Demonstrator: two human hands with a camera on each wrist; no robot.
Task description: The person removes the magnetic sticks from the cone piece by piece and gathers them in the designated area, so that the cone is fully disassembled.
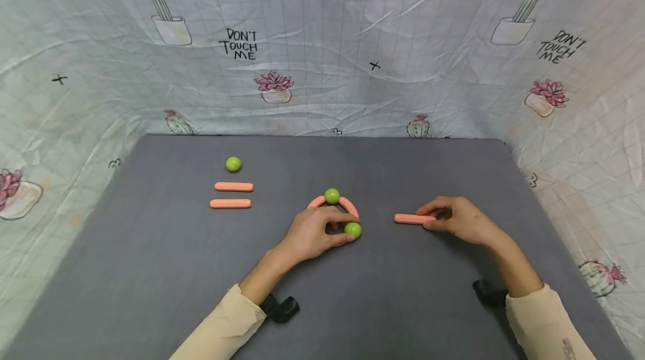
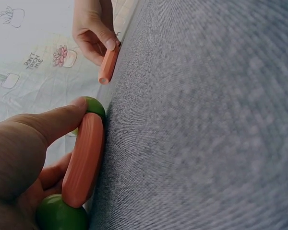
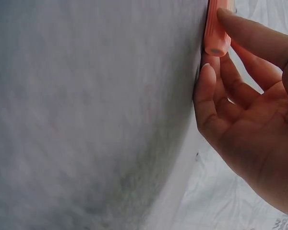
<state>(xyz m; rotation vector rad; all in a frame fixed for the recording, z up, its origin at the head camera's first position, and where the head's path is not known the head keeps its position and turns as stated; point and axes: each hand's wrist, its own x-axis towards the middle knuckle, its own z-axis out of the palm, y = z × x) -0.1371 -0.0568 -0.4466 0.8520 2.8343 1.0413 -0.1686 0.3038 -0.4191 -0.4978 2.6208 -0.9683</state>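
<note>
Slightly right of the table's middle lies a ring of curved orange rods joined by green balls. My left hand reaches over the ring and pinches the green ball at its right side between thumb and finger, hiding the ring's left part. In the left wrist view a curved rod runs from that ball to another green ball. Farther right, my right hand pinches one end of a straight, ribbed orange rod; its other end points toward the ring, with a gap between them.
On the left of the grey table, two straight orange rods lie parallel, with a loose green ball behind them. A patterned cloth rises around the table's back and sides.
</note>
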